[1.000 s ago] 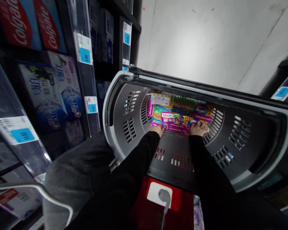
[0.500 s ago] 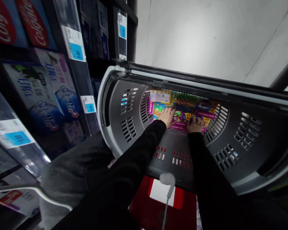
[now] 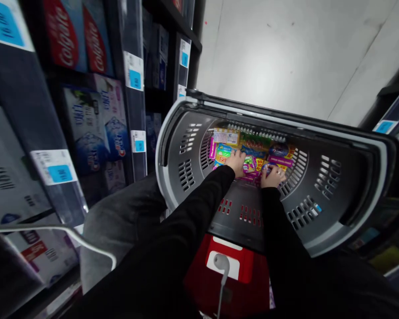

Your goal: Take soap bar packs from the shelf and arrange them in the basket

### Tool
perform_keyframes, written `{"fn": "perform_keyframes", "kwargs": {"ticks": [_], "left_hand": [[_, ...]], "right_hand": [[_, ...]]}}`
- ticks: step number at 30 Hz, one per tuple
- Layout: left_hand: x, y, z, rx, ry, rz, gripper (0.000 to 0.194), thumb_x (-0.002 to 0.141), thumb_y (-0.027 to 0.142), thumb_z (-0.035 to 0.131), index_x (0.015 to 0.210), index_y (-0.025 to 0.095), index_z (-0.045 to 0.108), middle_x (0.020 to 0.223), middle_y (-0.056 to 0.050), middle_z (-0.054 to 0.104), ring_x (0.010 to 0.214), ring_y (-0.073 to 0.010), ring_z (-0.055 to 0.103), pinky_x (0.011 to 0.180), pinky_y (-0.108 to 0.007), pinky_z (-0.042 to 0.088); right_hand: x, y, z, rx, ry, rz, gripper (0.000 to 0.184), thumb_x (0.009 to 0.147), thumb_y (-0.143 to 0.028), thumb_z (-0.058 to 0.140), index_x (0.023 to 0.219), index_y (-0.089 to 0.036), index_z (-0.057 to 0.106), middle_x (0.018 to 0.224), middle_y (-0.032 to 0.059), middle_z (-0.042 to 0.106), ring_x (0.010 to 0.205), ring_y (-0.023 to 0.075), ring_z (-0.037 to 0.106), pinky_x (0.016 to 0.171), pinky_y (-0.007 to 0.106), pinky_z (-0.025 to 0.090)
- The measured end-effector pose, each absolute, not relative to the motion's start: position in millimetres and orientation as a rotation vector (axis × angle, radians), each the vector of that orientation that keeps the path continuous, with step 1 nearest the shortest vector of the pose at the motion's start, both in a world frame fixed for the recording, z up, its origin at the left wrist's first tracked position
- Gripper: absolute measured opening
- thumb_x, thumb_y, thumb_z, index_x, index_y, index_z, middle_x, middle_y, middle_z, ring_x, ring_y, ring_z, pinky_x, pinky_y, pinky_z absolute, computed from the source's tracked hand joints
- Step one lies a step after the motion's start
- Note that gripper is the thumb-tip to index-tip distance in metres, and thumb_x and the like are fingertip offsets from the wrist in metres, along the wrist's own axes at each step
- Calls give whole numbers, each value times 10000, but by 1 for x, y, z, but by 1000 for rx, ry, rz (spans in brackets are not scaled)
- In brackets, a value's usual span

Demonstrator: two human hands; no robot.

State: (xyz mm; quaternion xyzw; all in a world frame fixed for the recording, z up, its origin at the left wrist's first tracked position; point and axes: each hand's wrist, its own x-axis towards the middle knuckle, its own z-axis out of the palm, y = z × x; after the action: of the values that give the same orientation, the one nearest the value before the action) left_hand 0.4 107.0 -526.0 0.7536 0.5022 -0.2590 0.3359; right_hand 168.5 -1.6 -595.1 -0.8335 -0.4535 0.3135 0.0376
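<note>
Several colourful packets lie along the far inner side of a grey plastic shopping basket (image 3: 242,212). My left hand (image 3: 236,163) reaches down into it, its fingers lying over a green-and-blue packet (image 3: 223,152). Just to its right sits a pink-and-green packet (image 3: 249,164). My right hand (image 3: 272,176), with a ring on one finger, is curled over a small purple-and-yellow packet (image 3: 267,167), partly hidden under the fingers. Behind the hands are a yellow packet (image 3: 226,136) with a white label and a dark green packet (image 3: 257,142).
Shelves of boxed toothpaste (image 3: 115,128) with price tags (image 3: 55,167) stand close on the left. Another shelf edge (image 3: 385,126) is at right. Pale floor (image 3: 286,53) lies beyond the basket. A white cable (image 3: 63,230) and an earphone (image 3: 222,262) hang in front of me.
The view has shifted, so the shelves and the basket's left rim sit further right. Both hands stay among the packets, with slight finger movement; the right hand's ring now shows.
</note>
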Motion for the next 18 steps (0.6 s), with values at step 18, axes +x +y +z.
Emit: {"fn": "perform_keyframes", "kwargs": {"ticks": [18], "left_hand": [[-31, 189, -502, 2084, 1501, -509, 832, 740, 465, 722, 1348, -9, 409, 1351, -287, 464, 1300, -415, 368, 1104, -534, 235]], "right_hand": [[211, 109, -464, -2484, -1999, 1183, 441, 736, -438, 684, 1112, -206, 698, 952, 97, 704, 894, 278, 645, 745, 346, 475]]}}
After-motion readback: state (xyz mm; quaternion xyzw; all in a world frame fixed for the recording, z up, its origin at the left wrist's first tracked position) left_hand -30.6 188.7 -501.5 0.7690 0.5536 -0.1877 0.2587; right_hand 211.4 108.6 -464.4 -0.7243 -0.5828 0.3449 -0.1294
